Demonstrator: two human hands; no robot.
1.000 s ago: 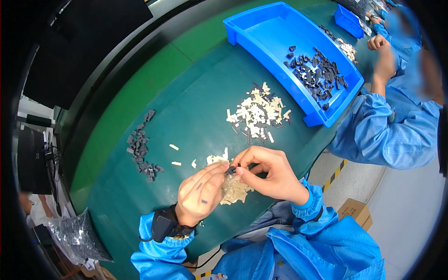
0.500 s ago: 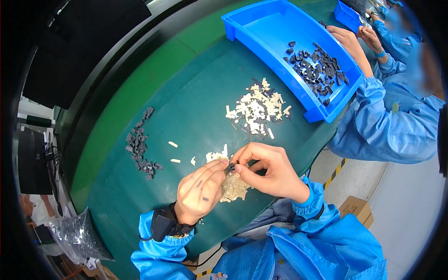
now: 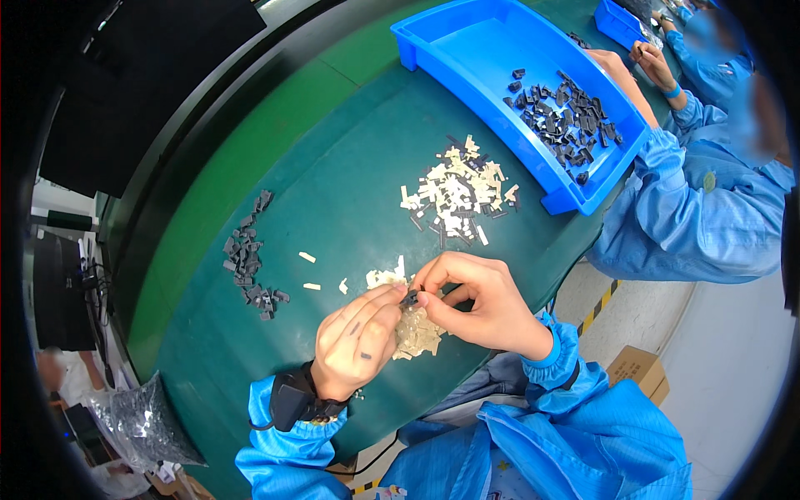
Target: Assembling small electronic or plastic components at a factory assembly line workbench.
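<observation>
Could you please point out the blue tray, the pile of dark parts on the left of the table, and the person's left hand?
Blue tray [image 3: 467,62]: head view, bare floor of the tray.
Pile of dark parts [image 3: 248,267]: head view, middle of the pile.
Left hand [image 3: 360,337]: head view, back of the hand.

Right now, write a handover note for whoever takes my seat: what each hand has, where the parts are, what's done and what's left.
Left hand: fingertips pinch a small dark part from the left.
Right hand: fingertips meet the same part from the right; whether a cream piece is between them cannot be told.
Parts: small cream pile under the hands, larger mixed pile ahead, a few loose cream pieces to the left, dark row on the far left of the green mat.
Done: dark parts sit in the blue tray, beside a co-worker's sleeve.
Left: both piles are still there.
</observation>
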